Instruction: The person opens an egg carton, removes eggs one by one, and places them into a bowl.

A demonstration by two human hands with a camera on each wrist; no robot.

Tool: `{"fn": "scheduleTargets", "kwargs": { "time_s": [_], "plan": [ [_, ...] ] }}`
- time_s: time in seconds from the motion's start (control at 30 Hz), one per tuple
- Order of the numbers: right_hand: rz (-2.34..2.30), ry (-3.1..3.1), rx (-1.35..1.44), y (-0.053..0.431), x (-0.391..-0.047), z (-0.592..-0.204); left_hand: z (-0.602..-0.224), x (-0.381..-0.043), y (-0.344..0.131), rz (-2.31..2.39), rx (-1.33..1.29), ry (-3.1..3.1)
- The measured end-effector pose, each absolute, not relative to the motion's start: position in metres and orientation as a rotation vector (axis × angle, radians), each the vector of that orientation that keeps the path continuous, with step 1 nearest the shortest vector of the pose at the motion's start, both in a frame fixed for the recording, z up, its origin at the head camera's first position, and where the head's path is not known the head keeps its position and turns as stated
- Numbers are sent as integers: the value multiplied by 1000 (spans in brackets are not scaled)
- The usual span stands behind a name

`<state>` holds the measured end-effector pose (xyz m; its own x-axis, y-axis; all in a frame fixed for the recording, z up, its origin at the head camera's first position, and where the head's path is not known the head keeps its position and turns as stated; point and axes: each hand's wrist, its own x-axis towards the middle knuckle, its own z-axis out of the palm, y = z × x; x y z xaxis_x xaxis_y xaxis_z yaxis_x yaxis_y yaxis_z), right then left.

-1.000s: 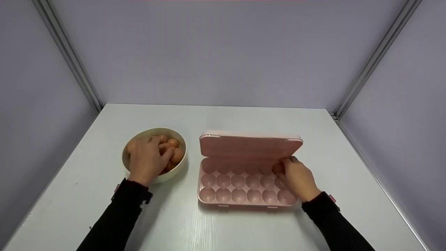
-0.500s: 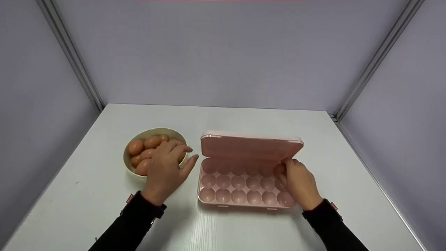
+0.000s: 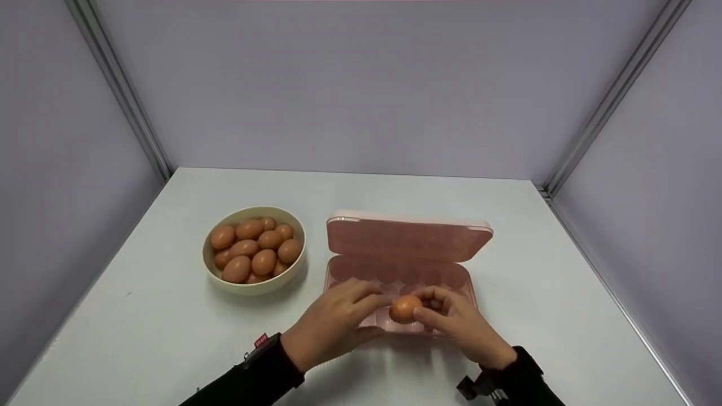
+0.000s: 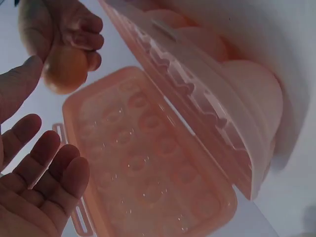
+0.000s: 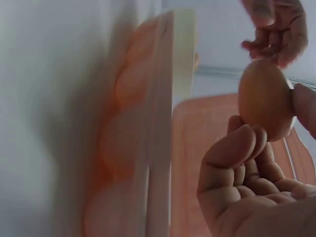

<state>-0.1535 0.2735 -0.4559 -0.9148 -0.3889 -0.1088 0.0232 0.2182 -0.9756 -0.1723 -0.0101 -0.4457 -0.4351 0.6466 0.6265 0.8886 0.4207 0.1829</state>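
Note:
Over the front of a pink egg box (image 3: 361, 268), my right hand (image 3: 465, 330) pinches a brown egg (image 3: 404, 309) between thumb and fingers. In the right wrist view the egg (image 5: 263, 98) is tilted, with its lower end against the fingertips. Close on the egg's left is my left hand (image 3: 335, 321), fingers loosely spread and holding nothing. The left wrist view shows that hand's palm (image 4: 29, 197) and separate fingers; whether its thumb touches the egg I cannot tell. The box's hinged lid (image 3: 409, 239) leans back, raised. My hands hide part of the front cups.
To the left of the box stands a cream bowl (image 3: 254, 290) heaped with several brown eggs (image 3: 244, 248). Everything sits on a white table (image 3: 141, 316), with grey panels (image 3: 350, 84) behind it and at both sides.
My left hand has come out of the bowl and moved right, beside the egg. My right hand has carried the egg from the box's right rear to the front middle.

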Motion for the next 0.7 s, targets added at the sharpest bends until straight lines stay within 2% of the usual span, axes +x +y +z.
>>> {"fn": "scheduleTargets", "kwargs": {
  "time_s": [0.2, 0.7],
  "plan": [
    [-1793, 1914, -415, 272, -148, -456, -449, -163, 8, -698, -1355, -2159],
    [-1846, 1790, -489, 273, -146, -459, -452, -155, 23, -674, -1351, -2093]
  ]
}}
